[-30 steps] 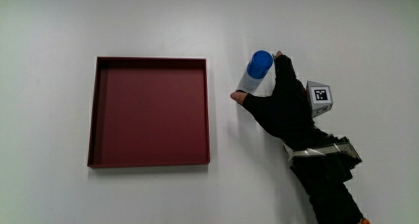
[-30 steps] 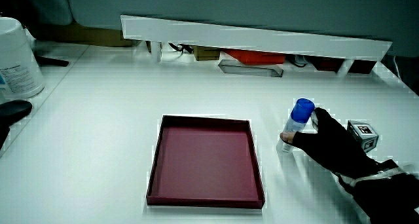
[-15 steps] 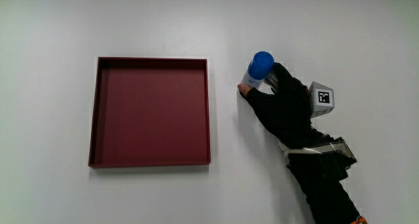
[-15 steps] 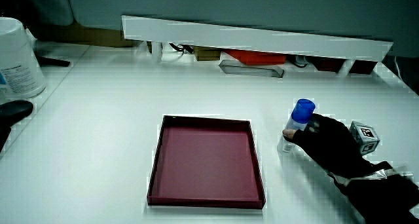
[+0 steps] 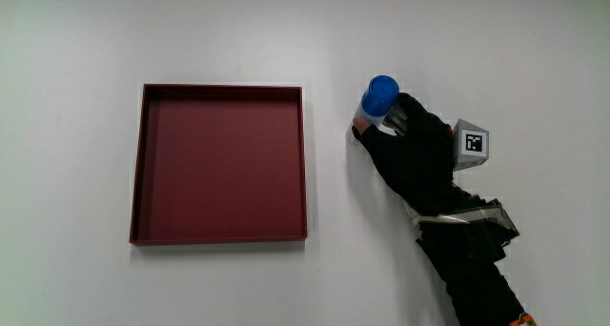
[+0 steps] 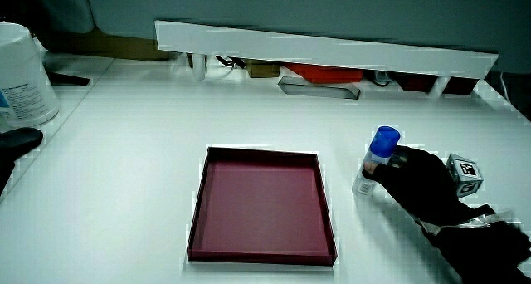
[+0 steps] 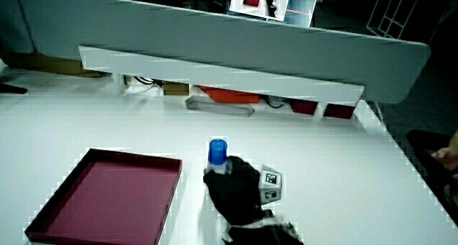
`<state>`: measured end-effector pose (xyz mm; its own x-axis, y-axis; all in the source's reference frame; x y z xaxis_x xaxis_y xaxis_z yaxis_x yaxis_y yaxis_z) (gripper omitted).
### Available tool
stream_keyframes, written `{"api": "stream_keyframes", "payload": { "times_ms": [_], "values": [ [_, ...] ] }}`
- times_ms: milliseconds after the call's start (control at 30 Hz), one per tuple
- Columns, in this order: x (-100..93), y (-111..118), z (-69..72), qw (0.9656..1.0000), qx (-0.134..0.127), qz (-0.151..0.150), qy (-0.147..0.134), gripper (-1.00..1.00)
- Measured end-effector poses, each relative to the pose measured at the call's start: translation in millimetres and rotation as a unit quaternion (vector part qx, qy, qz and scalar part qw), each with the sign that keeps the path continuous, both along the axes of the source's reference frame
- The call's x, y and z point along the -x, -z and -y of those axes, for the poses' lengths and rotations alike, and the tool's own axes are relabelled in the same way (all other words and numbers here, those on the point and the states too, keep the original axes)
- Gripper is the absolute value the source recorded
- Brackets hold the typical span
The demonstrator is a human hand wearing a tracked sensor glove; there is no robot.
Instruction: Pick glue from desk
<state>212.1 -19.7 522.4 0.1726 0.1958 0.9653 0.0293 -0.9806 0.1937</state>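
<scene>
While the hand's fingers wrap the upright glue, a red tray lies just beside it.

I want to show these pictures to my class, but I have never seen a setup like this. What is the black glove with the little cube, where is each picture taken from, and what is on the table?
There is no machine here: a person's hand in a black glove does the work. The small patterned cube sits on the back of the glove.

One picture looks straight down on the white table. The two side views look forward and down across the table toward a low partition.

Two things matter on the table. A shallow, dark red square tray has nothing in it. Beside it stands a glue stick, a pale tube with a blue cap. The hand's fingers are wrapped around the tube below the cap, and its base appears to rest on the table in a side view.

A large white container stands near the table's edge, away from the tray.
</scene>
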Motion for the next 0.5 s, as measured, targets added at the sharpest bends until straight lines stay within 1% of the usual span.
{"api": "stream_keyframes", "payload": {
  "times_ms": [33,100,200,267,333,367,400,433,467,500],
  "values": [
    [0.7,4.0,1.7,0.9999,-0.008,-0.009,0.005,1.0],
    [4.2,14.4,4.6,0.9997,-0.016,-0.012,0.011,1.0],
    [11.5,30.5,8.4,0.9988,-0.042,-0.001,0.024,1.0],
    [14.9,35.8,11.0,0.9983,-0.047,-0.002,0.035,1.0],
    [22.4,44.2,14.0,0.9974,-0.059,0.005,0.043,1.0],
    [26.6,48.3,15.1,0.9971,-0.058,0.012,0.047,1.0],
    [31.0,51.6,16.9,0.996,-0.068,0.018,0.055,1.0],
    [35.1,54.1,18.3,0.9955,-0.073,0.017,0.059,1.0],
    [40.2,57.8,19.6,0.9948,-0.073,0.023,0.066,1.0],
    [46.5,62.8,20.7,0.9935,-0.08,0.039,0.071,1.0]
  ]
}}
